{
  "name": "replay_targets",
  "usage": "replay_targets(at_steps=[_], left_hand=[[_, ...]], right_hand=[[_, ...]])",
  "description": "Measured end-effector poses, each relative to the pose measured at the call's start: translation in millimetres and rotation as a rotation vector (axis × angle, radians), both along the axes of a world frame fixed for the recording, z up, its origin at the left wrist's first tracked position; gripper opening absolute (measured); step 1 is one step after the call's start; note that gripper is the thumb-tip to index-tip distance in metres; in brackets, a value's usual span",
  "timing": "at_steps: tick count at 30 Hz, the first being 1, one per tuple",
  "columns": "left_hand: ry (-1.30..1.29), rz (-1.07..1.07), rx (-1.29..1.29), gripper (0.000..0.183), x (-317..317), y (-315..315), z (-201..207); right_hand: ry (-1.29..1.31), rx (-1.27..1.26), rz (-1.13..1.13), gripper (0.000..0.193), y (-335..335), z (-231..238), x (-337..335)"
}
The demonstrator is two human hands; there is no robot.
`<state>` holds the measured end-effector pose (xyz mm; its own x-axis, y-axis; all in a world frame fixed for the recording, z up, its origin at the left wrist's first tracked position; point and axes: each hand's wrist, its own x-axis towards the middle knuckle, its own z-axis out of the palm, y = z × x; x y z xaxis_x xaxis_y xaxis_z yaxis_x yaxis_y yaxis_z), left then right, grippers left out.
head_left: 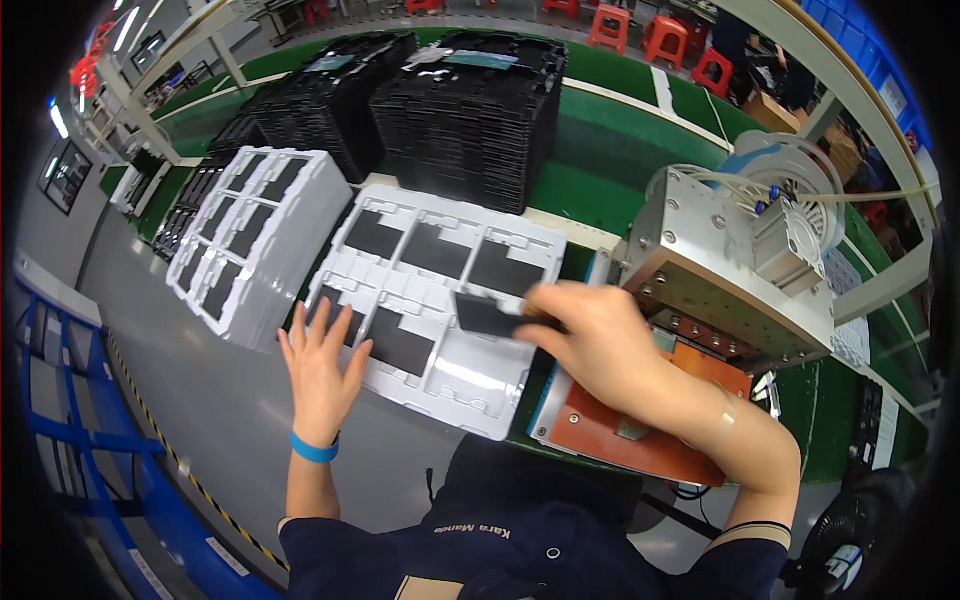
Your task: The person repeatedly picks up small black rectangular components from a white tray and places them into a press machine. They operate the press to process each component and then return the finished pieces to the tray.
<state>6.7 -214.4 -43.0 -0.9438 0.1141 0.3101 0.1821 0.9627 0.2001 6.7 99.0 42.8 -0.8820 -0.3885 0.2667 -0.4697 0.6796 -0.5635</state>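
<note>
A thin dark flat piece, roughly rectangular, is pinched between the thumb and fingers of my right hand. It is tilted above the right part of a white moulded plastic tray; its exact kind I cannot make out. Several similar dark sheets, such as one in the near middle and one at the far right, lie in the tray's compartments. Bare white plastic shows in the near right compartment. My left hand has its fingers spread at the tray's near left corner, fingertips over a dark sheet.
Left of the tray rises a stack of white trays with dark sheets on top. Tall stacks of black trays stand behind. At right is a metal machine above an orange-brown plate. A green bench carries these.
</note>
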Motion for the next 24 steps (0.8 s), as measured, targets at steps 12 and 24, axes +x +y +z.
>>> replay_targets(at_steps=[12, 24], left_hand=[[0.147, -1.105, 0.160, 0.044, -18.5, 140.8, 66.2], [-0.230, -1.624, 0.077, 0.064, 4.2, 217.2, 39.6]], right_hand=[[-0.271, -0.222, -0.708, 0.019, 122.6, -11.2, 153.7], [0.235, 0.163, -0.460, 0.029, 105.7, -42.3, 127.2]])
